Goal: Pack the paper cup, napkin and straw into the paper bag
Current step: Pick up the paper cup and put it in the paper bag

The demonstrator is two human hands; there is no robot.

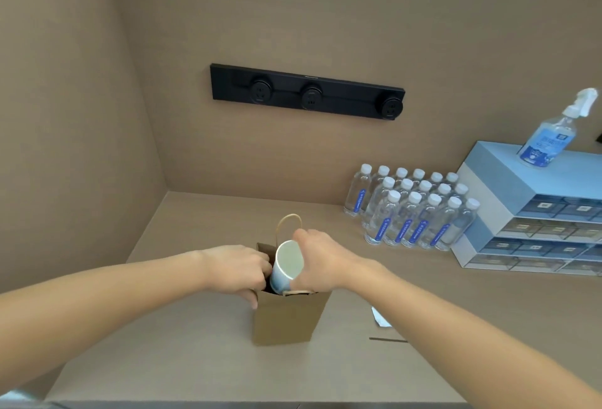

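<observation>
Head view, near to far: a dark straw [387,339] and a white napkin [379,316] lie on the counter [195,359] at four o'clock from the paper bag [286,320], both unpacked. At the bag's mouth the left hand [237,270] pinches the nine o'clock rim open, while the right hand [321,262] clasps the paper cup [285,267], tilted and partly inside. Cup-packing seems underway; next it likely needs lowering and releasing. Water bottles [410,210] stand at two o'clock.

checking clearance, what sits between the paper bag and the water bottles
In the head view, only the right hand holding the paper cup; the counter between paper bag and water bottles is otherwise bare.
</observation>
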